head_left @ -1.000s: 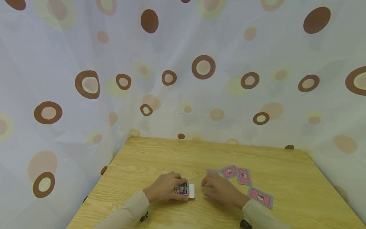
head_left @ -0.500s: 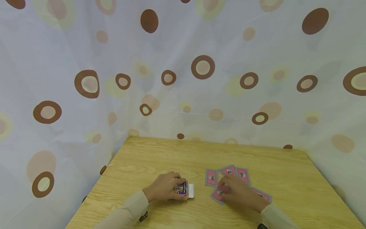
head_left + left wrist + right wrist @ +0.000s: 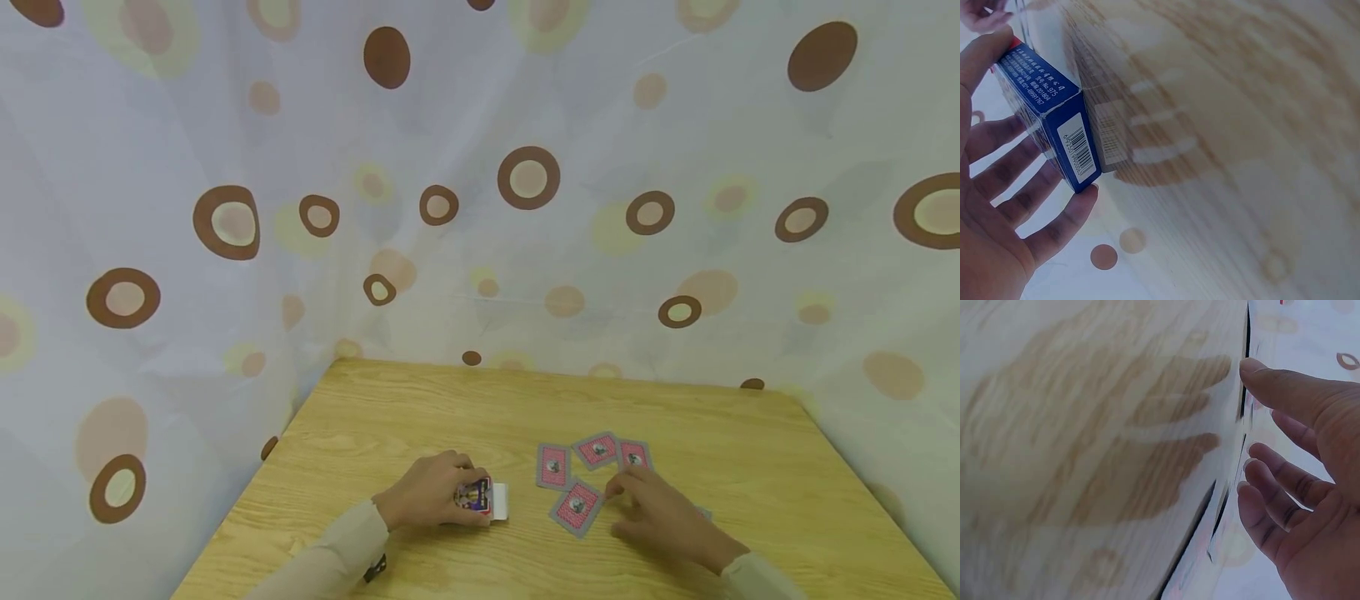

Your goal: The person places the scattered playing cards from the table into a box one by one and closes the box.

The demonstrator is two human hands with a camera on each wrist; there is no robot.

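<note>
One box (image 3: 1054, 115) pinched in left hand (image 3: 427, 492), right hand (image 3: 663, 515) spread, table edge (image 3: 562, 378) well beyond.

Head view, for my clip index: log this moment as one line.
left hand: grips blue box | right hand: near red-backed cards | layout: loosely spread, backs up | surface: wooden table

On the long blue side of the playing-card box (image 3: 1054, 111), white print runs in lines: Chinese characters, the first line ending in 有限公司, then "No.975", "201804" and seemingly "021-69591767". The white barcode label (image 3: 1076, 150) on its blue end carries digits starting with 6, the rest unclear. Lettering on its pictured face is too small to read.
</note>
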